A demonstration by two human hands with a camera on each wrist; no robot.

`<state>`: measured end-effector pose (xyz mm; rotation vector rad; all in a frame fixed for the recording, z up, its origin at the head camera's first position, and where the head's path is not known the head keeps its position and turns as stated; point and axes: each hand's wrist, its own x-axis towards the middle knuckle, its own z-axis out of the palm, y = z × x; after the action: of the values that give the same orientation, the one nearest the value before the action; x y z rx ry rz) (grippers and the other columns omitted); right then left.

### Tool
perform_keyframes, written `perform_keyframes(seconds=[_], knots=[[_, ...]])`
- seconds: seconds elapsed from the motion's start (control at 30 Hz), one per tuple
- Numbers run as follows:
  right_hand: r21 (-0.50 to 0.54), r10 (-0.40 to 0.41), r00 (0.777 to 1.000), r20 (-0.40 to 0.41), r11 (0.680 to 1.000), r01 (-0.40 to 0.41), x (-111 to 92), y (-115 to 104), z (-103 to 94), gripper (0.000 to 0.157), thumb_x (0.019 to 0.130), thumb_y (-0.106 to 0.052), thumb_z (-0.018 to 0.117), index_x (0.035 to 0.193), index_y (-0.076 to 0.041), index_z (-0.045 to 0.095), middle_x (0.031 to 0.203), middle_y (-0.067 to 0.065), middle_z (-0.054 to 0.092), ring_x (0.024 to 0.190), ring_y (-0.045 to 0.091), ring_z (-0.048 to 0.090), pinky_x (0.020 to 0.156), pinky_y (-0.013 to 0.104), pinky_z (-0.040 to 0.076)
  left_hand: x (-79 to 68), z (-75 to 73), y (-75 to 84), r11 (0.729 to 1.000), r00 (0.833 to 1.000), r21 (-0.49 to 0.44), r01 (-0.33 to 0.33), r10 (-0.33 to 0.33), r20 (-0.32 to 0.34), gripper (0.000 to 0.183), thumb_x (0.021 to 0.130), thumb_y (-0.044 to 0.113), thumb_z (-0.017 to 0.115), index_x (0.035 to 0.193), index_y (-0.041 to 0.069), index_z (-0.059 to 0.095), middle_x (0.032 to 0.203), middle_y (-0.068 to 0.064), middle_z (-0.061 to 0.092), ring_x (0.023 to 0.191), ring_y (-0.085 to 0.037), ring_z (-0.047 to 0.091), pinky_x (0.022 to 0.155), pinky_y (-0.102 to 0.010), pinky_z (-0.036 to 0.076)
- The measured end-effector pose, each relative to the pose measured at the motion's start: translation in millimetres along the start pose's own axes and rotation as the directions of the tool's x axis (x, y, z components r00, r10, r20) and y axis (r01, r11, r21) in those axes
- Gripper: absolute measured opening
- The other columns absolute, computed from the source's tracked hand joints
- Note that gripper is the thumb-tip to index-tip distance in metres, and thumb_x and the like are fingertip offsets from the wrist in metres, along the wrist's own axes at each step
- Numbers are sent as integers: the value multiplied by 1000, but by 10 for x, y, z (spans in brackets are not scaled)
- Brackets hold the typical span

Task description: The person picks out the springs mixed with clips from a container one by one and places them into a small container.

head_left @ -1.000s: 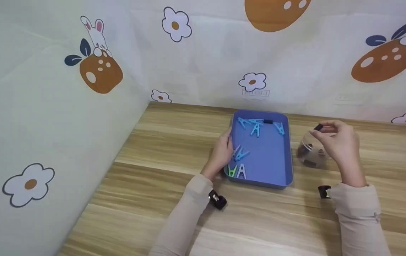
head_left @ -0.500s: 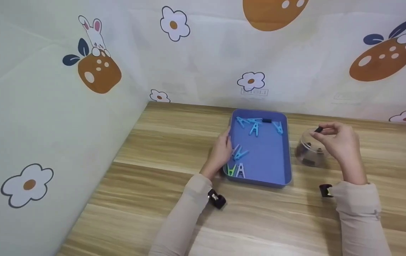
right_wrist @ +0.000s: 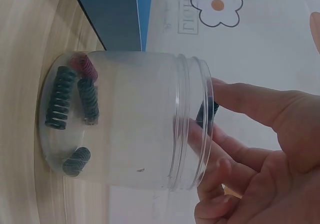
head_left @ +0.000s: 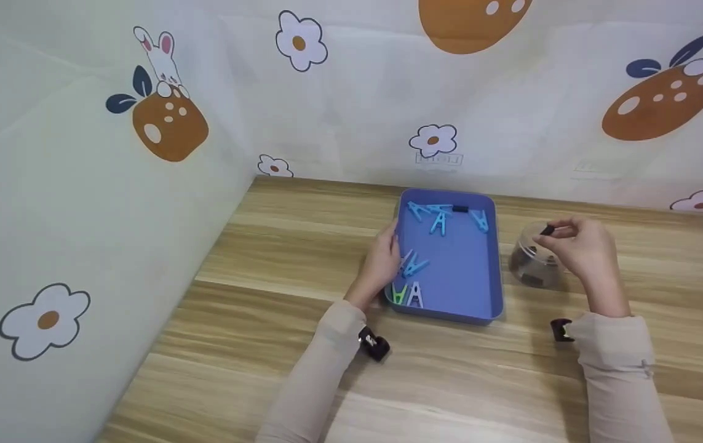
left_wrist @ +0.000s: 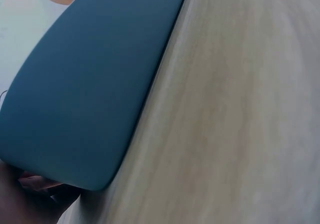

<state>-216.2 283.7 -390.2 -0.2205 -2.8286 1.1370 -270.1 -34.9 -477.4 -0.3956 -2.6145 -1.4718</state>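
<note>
My right hand [head_left: 588, 249] pinches a small dark coil spring [right_wrist: 207, 113] between thumb and fingers, right at the mouth of a clear plastic jar [right_wrist: 140, 119]. Several springs lie at the bottom of that jar, among them a dark one [right_wrist: 61, 98] and a reddish one [right_wrist: 84, 66]. My left hand [head_left: 382, 261] grips the left side of a blue tray [head_left: 462, 264]; its fingers are partly hidden by the tray wall. Inside the tray are blue clothespins [head_left: 439, 223], a green clothespin [head_left: 399, 294], a pale one [head_left: 415, 295] and a black spring [head_left: 460, 209].
The tray and jar stand side by side on a wood-grain table [head_left: 289, 246]. Behind and to the left hangs a pale sheet [head_left: 351, 92] printed with flowers and oranges. Each wrist wears a small black camera, such as the left camera [head_left: 376, 344].
My right hand has come down slightly with the spring, closer to the jar's mouth. The left hand keeps its hold on the tray, and the head view has shifted a little.
</note>
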Motion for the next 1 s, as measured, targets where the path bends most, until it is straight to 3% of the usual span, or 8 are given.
perform_keyframes(seconds=[0.37, 0.73, 0.83, 1.0], knots=[[-68, -18, 1000, 20, 998, 19, 5, 44, 21, 48, 97, -21, 73, 128, 14, 63, 120, 36, 70, 101, 47, 70, 68, 26, 48, 8, -5, -8, 1000, 1000, -15, -13, 13, -2, 46, 110, -1, 37, 154, -12, 43, 155, -31, 49, 147, -41, 47, 125, -47, 37], [-80, 3, 999, 44, 997, 1, 20, 85, 10, 50, 95, -23, 77, 128, 13, 66, 119, 33, 72, 80, 18, 71, 64, 24, 49, -14, -7, 5, 1000, 1000, 1, 7, -7, -2, 46, 110, 0, 38, 154, -11, 43, 155, -31, 49, 147, -41, 47, 125, -47, 37], [-91, -1, 999, 47, 996, 5, 3, 65, -7, 52, 96, -23, 73, 133, 13, 62, 121, 34, 71, 82, 27, 73, 65, 26, 49, -8, -8, 6, 1000, 1000, -6, 5, -5, 1, 46, 111, 1, 38, 155, -11, 43, 155, -31, 49, 147, -41, 46, 125, -47, 37], [-118, -13, 999, 36, 993, 17, -33, 14, -37, 54, 99, -23, 70, 137, 13, 59, 124, 36, 69, 102, 49, 70, 70, 33, 52, -12, -3, 13, 999, 999, 6, 37, -37, 5, 47, 111, 4, 38, 157, -7, 43, 156, -28, 49, 147, -38, 47, 124, -46, 39]])
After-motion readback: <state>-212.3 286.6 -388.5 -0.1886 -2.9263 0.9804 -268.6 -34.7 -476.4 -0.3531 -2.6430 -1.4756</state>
